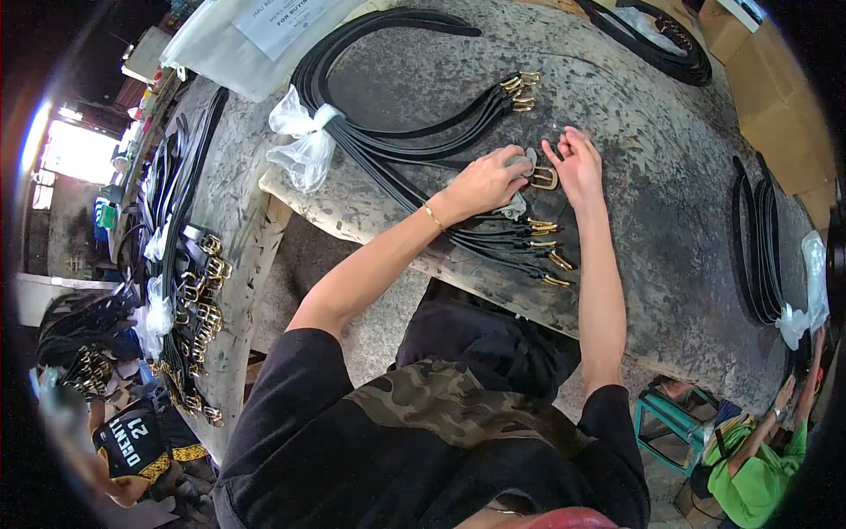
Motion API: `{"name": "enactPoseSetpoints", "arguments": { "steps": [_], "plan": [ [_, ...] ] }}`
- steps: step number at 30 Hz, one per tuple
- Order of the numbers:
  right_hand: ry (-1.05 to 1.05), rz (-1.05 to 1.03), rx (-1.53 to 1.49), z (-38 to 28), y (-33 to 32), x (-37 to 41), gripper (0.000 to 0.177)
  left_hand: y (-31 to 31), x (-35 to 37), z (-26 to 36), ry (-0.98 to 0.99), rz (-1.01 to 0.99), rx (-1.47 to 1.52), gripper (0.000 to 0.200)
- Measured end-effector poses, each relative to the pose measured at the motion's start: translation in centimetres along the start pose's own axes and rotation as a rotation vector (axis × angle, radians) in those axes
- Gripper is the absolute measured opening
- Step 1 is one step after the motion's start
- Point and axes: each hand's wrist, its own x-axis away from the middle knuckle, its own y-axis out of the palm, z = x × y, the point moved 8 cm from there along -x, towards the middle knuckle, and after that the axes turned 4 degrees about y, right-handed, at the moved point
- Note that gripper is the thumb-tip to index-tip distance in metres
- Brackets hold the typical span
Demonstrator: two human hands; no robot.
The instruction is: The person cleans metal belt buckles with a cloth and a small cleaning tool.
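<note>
My left hand (pixel 486 182) is closed around a grey rag (pixel 514 209), which shows above and below the fingers. Right at those fingertips lies the gold buckle (pixel 545 179) of a black belt; its strap is mostly hidden under the hand. My right hand (pixel 579 166) is just right of the buckle, thumb and fingers apart, and I see nothing held in it. Black belts (pixel 379 145) are bundled with a clear plastic tie (pixel 304 137). Some of their gold buckles (pixel 520 88) point away beyond my hands, and other buckles (pixel 545 227) lie nearer to me.
A white plastic bag (pixel 256 53) with a paper label stands at the far left of the table (pixel 661 238). Coiled belts (pixel 679 48) lie at the back right, another bundle (pixel 756 256) at the right edge. Many buckled belts (pixel 189 291) hang at left. Two other people work nearby.
</note>
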Motion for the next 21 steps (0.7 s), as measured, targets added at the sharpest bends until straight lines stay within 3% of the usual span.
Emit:
{"name": "enactPoseSetpoints", "arguments": {
  "steps": [6,11,12,14,15,18,19,21],
  "plan": [
    [0.003,-0.012,-0.02,0.0,0.1,-0.1,0.01,0.2,0.1,-0.6,0.036,-0.098,0.279,0.008],
    [0.0,0.005,-0.007,0.0,0.1,0.2,0.01,0.3,0.4,-3.1,-0.187,-0.184,0.629,0.011],
    [-0.009,0.007,0.005,-0.2,0.2,0.1,0.01,0.5,0.6,-4.3,-0.252,-0.127,0.687,0.011],
    [-0.005,0.014,0.001,-0.2,0.2,0.0,0.01,1.9,2.6,-8.0,-0.667,0.048,1.059,0.012],
    [0.0,0.003,-0.003,-0.2,0.3,0.0,0.009,2.2,3.0,-9.2,-0.731,0.189,1.292,0.01],
    [0.006,0.005,-0.001,-0.2,0.3,0.1,0.009,1.9,3.1,-9.4,-0.832,0.367,1.586,0.02],
    [0.006,0.01,0.005,-0.1,0.3,0.2,0.009,1.6,2.5,-8.8,-0.732,0.352,1.636,0.028],
    [0.012,0.018,0.011,0.0,0.2,0.4,0.01,1.9,2.9,-8.3,-0.748,0.254,1.694,0.031]
  ]
}}
